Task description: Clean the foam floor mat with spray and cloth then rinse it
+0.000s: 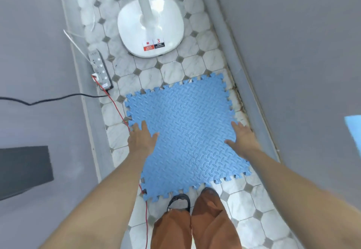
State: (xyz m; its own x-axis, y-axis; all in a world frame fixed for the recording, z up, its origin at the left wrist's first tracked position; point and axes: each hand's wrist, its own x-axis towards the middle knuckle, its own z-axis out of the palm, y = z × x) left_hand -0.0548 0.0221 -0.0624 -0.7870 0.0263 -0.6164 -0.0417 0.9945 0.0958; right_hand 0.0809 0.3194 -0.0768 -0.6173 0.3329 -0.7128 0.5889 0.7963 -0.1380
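A blue foam floor mat point(187, 131) with jigsaw edges and a raised tread pattern lies flat on the tiled floor between two grey walls. My left hand point(141, 139) reaches down over the mat's left edge with fingers spread and nothing in it. My right hand point(242, 138) is stretched out over the mat's right edge, fingers apart and empty. Whether either palm touches the foam I cannot tell. No spray bottle or cloth is in view.
A white fan base point(151, 28) stands beyond the mat. A power strip point(100, 71) lies by the left wall with a red cable point(117, 106) running along the mat's left side and a black cable point(48, 99). My feet point(195, 200) are at the mat's near edge.
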